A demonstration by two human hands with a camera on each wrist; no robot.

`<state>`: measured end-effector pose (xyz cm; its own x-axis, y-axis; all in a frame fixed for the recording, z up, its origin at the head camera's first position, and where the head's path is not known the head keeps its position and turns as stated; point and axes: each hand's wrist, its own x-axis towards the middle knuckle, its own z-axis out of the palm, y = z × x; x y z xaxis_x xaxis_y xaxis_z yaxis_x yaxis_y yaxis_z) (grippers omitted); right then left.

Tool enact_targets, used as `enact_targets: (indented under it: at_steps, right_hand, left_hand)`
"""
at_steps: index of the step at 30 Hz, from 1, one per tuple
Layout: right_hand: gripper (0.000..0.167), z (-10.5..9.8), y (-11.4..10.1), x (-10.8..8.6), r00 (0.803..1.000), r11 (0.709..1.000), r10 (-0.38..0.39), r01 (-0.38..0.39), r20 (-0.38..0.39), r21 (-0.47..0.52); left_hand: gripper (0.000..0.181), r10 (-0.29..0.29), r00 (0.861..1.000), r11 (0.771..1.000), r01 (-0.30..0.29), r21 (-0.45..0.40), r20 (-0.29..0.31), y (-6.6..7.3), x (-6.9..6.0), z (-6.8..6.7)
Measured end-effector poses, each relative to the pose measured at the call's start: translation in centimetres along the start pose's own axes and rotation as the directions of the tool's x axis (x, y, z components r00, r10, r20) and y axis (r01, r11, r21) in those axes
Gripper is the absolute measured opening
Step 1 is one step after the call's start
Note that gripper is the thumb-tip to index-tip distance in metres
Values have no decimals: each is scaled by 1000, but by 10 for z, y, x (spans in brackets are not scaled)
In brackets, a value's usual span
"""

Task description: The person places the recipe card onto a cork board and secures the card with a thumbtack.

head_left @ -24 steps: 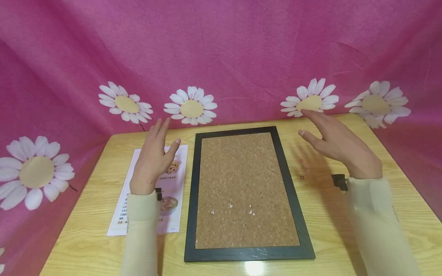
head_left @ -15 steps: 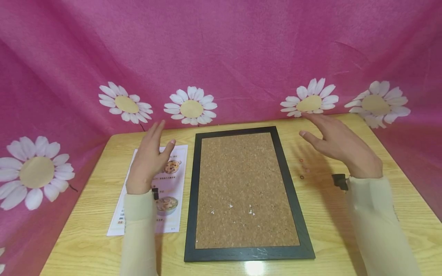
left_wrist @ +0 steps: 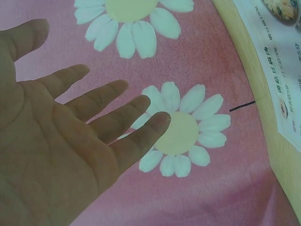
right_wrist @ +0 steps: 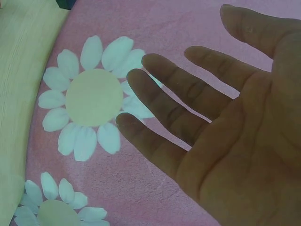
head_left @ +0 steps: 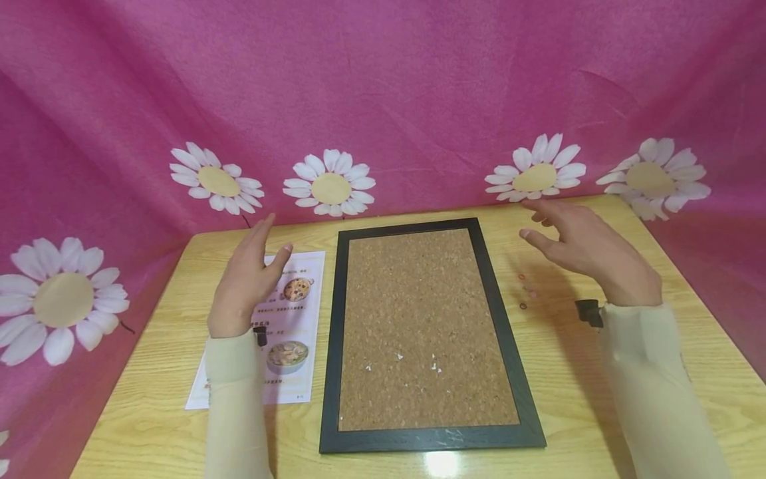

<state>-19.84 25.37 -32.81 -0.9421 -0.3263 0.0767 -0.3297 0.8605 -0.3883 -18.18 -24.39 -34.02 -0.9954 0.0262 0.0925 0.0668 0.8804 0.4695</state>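
"From the head view?"
"Framed corkboard [head_left: 427, 319] lies between both hands: left hand [head_left: 245, 286] hovers over the printed sheet [head_left: 293, 326], right hand [head_left: 589, 253] near small rings [head_left: 523, 309] on the table [head_left: 155, 346]."
"Left wrist?"
"Fingers spread wide, daisy cloth [left_wrist: 207, 61] behind."
"Right wrist?"
"Fingers wide too."

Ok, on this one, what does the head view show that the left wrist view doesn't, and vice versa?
Only the head view: the framed cork board, the right hand, and small rings right of the board. Only the left wrist view: the palm of the left hand, facing the camera. Both: the left hand itself, the printed sheet, part of the table and the pink daisy cloth.
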Motion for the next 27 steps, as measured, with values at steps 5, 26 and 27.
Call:
enact_targets:
  at_steps: [5, 26, 27]
  right_hand:
    - [57, 1, 0, 1, 1000, 1000, 3, -3, 4, 22]
    - [54, 10, 13, 5, 996, 999, 52, -53, 67, 12]
    - [53, 10, 13, 6, 996, 998, 54, -55, 69, 14]
  left_hand:
    - [72, -1, 1000, 1000, 1, -10, 5, -3, 0, -2]
    - [70, -64, 997, 997, 66, -33, 39, -24, -4, -16]
    - [70, -73, 996, 997, 75, -32, 42, -26, -4, -17]
